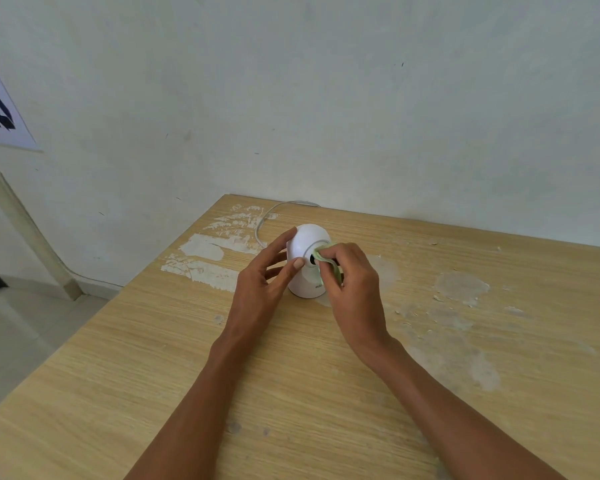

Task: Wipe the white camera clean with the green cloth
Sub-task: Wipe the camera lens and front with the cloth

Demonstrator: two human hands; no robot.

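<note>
The white camera (307, 242), round-headed on a short base, stands upright near the far edge of the wooden table (291, 375). My left hand (262, 284) grips its left side, index finger over the top and thumb on the front. My right hand (352, 289) pinches the green cloth (323, 256) and presses it against the dark lens area on the camera's front. Most of the cloth is hidden inside my fingers.
A white cable (262, 223) runs from behind the camera to the wall at the table's far edge. The tabletop has pale scraped patches (208, 252) on the left and right. The table's left edge drops to a tiled floor (25, 327).
</note>
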